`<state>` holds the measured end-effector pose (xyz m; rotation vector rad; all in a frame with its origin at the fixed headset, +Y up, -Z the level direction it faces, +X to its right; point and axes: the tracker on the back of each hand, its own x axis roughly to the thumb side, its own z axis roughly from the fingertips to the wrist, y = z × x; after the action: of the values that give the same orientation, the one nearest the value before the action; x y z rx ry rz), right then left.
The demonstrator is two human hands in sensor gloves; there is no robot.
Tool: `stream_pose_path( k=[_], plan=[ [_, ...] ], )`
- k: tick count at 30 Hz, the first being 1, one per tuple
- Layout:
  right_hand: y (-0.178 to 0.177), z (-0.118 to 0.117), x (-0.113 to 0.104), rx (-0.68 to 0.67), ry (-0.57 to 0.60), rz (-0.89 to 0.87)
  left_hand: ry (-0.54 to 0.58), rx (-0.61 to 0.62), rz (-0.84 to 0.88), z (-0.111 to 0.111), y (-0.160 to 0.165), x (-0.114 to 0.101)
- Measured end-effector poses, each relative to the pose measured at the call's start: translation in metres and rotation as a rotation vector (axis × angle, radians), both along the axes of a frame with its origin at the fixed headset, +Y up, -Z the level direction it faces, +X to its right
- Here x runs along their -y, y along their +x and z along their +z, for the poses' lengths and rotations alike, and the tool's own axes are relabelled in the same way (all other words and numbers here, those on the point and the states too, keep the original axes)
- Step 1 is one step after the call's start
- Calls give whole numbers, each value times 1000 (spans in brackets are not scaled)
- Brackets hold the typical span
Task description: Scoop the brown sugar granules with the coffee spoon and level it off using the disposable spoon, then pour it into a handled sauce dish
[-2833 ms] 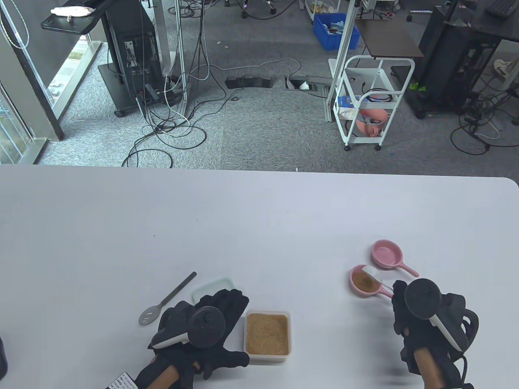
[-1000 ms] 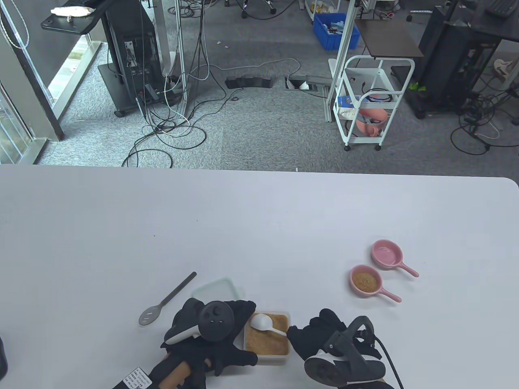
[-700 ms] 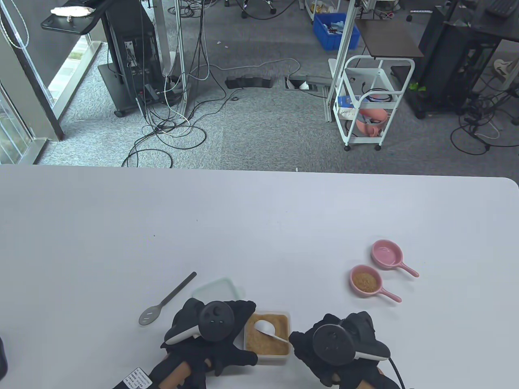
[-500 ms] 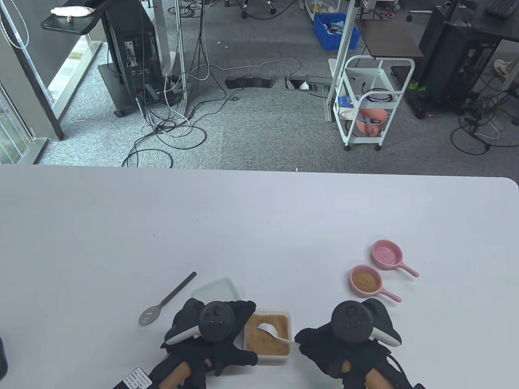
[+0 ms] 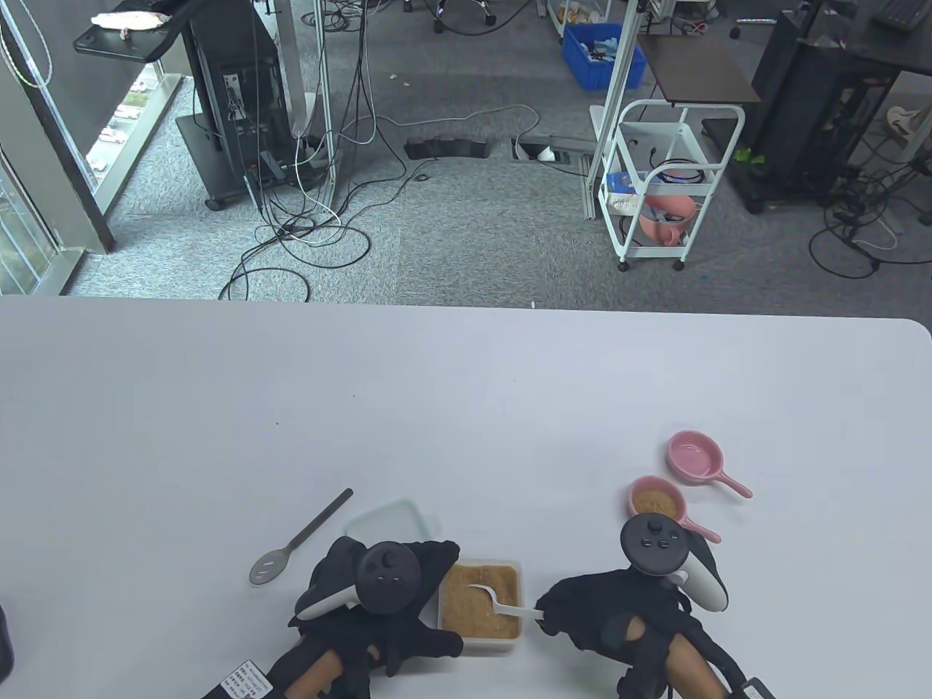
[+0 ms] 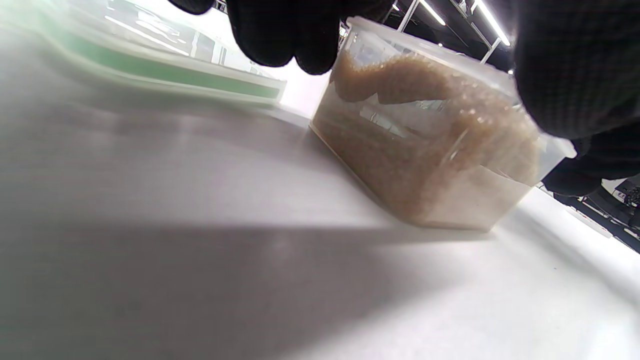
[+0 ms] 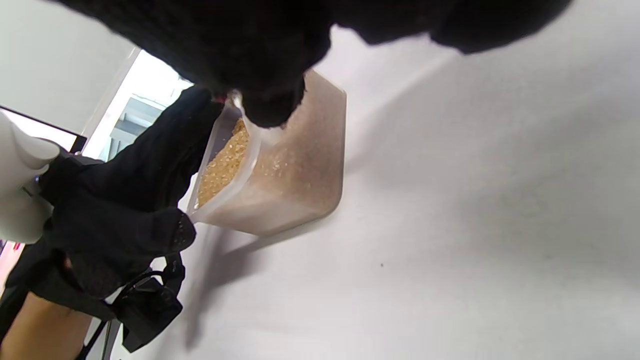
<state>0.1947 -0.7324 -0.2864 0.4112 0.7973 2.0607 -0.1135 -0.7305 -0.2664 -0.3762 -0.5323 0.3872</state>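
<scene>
Right hand (image 5: 604, 619), lower right, pinching white plastic coffee spoon (image 5: 499, 603), now dug deeper into clear tub of brown sugar (image 5: 480, 601): scoop under way. Left hand (image 5: 378, 590) holds tub.

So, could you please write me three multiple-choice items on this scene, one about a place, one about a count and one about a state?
1. Where does the grey metal slotted spoon lie?
A. On the white table, left of the left hand
B. Inside the container of sugar
C. Across a pink dish

2. How many pink handled sauce dishes are on the white table?
A. One
B. Two
C. Three

3. What is the state of the nearer pink dish?
A. Empty
B. Upside down
C. Holding brown sugar

Answers:
1. A: it rests on bare tabletop beside the left hand, apart from the clear plastic container of brown sugar.
2. B: the nearer dish and the far pink dish are the only ones.
3. C: brown granules cover its bowl, while the far dish shows a bare pink inside.
</scene>
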Motion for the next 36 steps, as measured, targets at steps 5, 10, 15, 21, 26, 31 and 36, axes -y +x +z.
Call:
stream_pose_path(
  k=[5, 10, 15, 21, 26, 31, 36],
  plan=[
    [2, 0, 11, 27, -127, -46, 3, 1, -3, 0, 0, 0],
    [5, -1, 19, 29, -193, -78, 6, 2, -7, 0, 0, 0],
    [11, -4, 23, 42, -221, -109, 8, 3, -9, 0, 0, 0],
    [16, -7, 26, 43, -244, -147, 8, 3, -9, 0, 0, 0],
    [18, -9, 27, 37, -249, -188, 8, 4, -11, 0, 0, 0],
    [19, -9, 25, 32, -247, -206, 11, 4, -14, 1, 0, 0],
    [21, -10, 24, 28, -241, -220, 13, 5, -16, 1, 0, 0]
  ],
)
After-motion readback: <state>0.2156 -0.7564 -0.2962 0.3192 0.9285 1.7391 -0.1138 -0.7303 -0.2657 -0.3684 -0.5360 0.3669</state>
